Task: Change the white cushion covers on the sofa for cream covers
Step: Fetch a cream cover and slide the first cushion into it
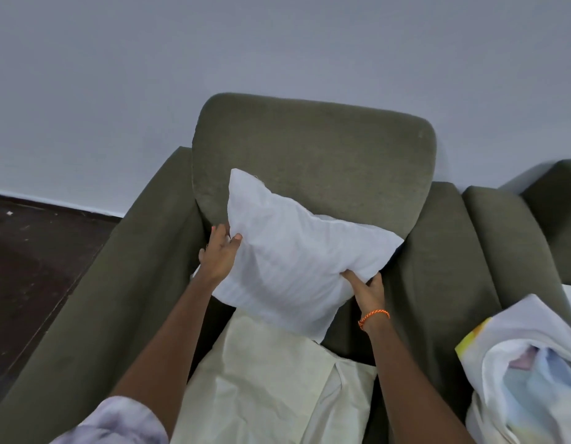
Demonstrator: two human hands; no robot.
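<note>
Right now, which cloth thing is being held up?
The white cushion, gripped by the left hand and right hand. The cream cover lies flat below it.

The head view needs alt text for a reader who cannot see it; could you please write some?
Two bare hands hold a white cushion against the backrest of a green sofa, the left hand at its left edge and the right hand gripping its lower right edge. Cream covers lie on the seat below, and a white plastic bag sits at right.

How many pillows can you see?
1. The white pillow is held up against the sofa back, between the left hand and right hand. Others may be out of view.
</note>
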